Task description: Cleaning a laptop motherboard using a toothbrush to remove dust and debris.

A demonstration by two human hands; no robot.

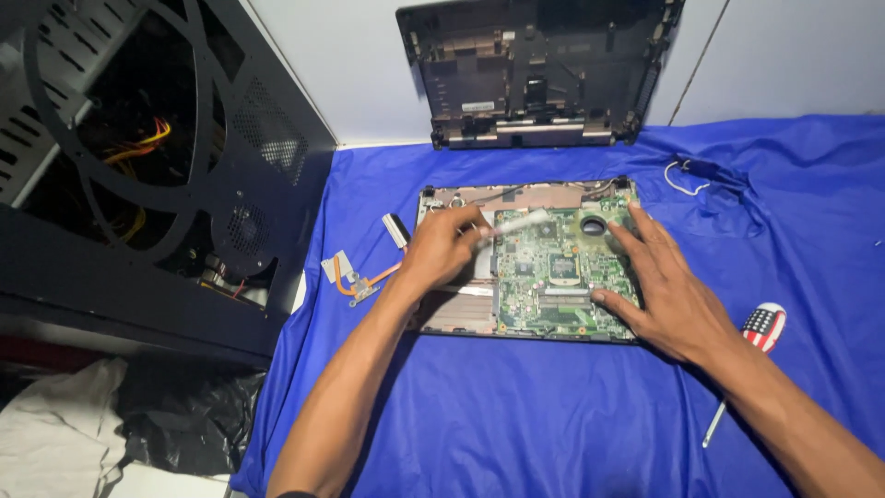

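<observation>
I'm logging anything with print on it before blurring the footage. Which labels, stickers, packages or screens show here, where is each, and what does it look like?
Sticker: small white rectangle on the inside of the black laptop shell leaning on the wall.
Screwdriver: on the blue cloth beside the right hand, handle patterned with stars and stripes.
No packages or screens in view.
</observation>
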